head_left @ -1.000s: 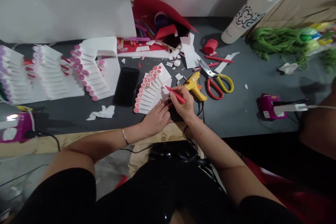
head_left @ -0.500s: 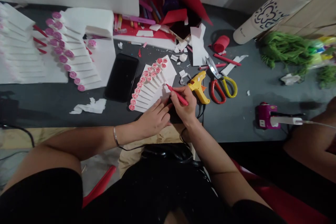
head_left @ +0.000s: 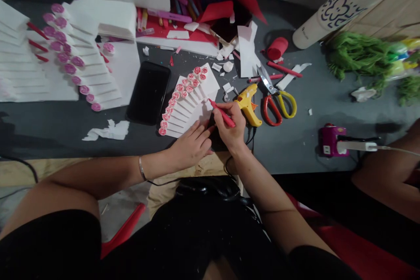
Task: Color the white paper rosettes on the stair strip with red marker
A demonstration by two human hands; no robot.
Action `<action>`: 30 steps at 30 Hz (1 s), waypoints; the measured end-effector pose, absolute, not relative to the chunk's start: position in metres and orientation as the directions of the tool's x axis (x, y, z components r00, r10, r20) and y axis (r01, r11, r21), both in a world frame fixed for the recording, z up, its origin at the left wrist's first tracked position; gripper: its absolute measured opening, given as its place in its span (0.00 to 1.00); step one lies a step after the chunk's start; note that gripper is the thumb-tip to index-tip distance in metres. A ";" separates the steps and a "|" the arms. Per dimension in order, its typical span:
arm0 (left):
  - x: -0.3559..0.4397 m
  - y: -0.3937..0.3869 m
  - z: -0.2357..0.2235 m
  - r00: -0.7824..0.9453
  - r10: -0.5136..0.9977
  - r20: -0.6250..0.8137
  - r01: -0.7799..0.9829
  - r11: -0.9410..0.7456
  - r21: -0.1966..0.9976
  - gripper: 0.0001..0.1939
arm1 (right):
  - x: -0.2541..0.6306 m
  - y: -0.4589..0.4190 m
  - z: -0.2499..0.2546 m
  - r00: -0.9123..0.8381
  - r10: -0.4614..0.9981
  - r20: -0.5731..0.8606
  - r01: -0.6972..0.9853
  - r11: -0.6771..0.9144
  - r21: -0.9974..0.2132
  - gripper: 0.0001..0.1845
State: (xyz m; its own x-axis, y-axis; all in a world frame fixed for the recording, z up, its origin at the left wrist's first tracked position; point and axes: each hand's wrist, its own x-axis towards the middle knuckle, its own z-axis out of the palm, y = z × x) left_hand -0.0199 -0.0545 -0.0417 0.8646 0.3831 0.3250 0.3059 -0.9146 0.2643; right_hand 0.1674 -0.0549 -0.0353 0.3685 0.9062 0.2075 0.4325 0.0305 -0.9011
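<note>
My right hand (head_left: 231, 126) grips a red marker pen (head_left: 223, 113), its tip at the lower right ends of white paper strips on a white card (head_left: 210, 79). Red-and-white paper roses (head_left: 176, 95) line the card's left and upper edge, each at the end of a strip. My left hand (head_left: 192, 145) lies with fingers stretched out on the card's lower edge. A yellow glue gun (head_left: 248, 105) rests just right of my right hand. Beside it lie scissors (head_left: 271, 92) with one red and one yellow handle.
A black phone (head_left: 149, 92) lies left of the card. Further left are sheets with pink-purple paper roses (head_left: 70, 68). Paper scraps, a red roll (head_left: 277, 48), a white bottle (head_left: 324, 19), green foliage (head_left: 359, 57) and a purple plug adapter (head_left: 333, 141) stand around. Another person's arm shows at right.
The view has shifted slightly. The marker is still in my right hand at nearly the same spot on the card, and my left hand stays flat.
</note>
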 end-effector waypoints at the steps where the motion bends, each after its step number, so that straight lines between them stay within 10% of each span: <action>1: -0.020 -0.054 -0.042 0.863 0.384 0.327 0.295 -0.911 0.289 0.16 | 0.167 -0.055 -0.035 0.365 0.907 0.211 0.436 0.033 -0.899 0.08; 30: -0.020 -0.055 -0.041 0.873 0.362 0.328 0.303 -0.928 0.217 0.18 | 0.165 -0.053 -0.034 0.329 0.916 0.229 0.412 0.079 -0.908 0.05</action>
